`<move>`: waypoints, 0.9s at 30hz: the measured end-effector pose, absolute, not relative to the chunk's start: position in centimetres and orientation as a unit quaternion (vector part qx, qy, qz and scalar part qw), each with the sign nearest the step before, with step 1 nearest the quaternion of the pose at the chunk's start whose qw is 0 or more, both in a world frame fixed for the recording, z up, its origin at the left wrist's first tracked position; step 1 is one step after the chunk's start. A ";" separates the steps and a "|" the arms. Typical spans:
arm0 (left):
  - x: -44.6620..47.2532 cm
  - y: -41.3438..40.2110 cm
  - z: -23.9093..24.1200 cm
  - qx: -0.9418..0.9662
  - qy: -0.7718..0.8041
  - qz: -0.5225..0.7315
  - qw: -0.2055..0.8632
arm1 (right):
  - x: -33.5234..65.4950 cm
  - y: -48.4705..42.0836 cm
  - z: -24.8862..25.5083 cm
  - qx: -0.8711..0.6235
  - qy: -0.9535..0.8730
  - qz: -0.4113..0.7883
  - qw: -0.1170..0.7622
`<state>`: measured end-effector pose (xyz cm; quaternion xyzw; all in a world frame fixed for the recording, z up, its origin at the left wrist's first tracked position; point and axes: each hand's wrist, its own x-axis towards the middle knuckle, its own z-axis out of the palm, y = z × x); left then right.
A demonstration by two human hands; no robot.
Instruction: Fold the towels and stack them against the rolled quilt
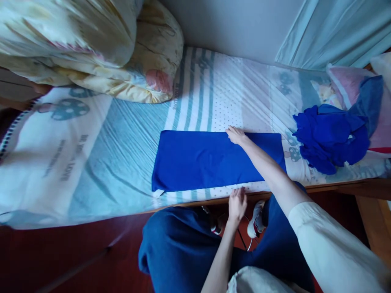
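A bright blue cloth point(201, 160) lies folded into a long flat rectangle on the bed's patterned sheet point(100, 146). My right hand point(235, 134) reaches across it and rests on its far edge, fingers curled down onto the fabric. My left hand point(237, 203) sits at the near edge of the mattress, just below the cloth's near hem, fingers bent and touching the sheet. Whether either hand pinches the fabric is hard to make out.
A heap of crumpled blue garments point(330, 136) lies on the bed to the right, beside a pink pillow point(351, 83). A bunched floral quilt point(91, 49) fills the far left. A grey wall and pale curtain point(330, 28) stand behind. My knees in blue trousers point(177, 248) are below.
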<state>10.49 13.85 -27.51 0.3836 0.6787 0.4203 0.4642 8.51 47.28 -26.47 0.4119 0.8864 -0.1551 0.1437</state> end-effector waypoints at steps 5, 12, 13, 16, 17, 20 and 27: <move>10.8 15.5 -27.6 -0.073 0.603 0.541 0.581 | 7.7 47.1 -27.4 0.414 0.889 -0.148 0.129; 10.7 17.2 -27.3 -0.245 0.533 0.611 0.532 | 8.0 48.2 -27.9 0.440 0.872 -0.195 0.094; 10.7 17.4 -27.3 -0.253 0.532 0.610 0.530 | 8.2 48.3 -27.9 0.445 0.868 -0.202 0.088; 10.3 17.8 -27.3 -0.258 0.536 0.598 0.538 | 8.7 48.3 -27.3 0.469 0.847 -0.239 0.074; 10.1 17.8 -27.1 -0.252 0.535 0.596 0.543 | 8.9 48.2 -26.8 0.480 0.837 -0.257 0.065; 9.6 17.5 -26.4 -0.220 0.536 0.601 0.550 | 9.4 48.0 -24.4 0.511 0.801 -0.311 0.004; 6.7 14.7 -23.4 -0.076 0.595 0.606 0.522 | 12.0 47.8 -16.1 0.512 0.739 -0.409 -0.152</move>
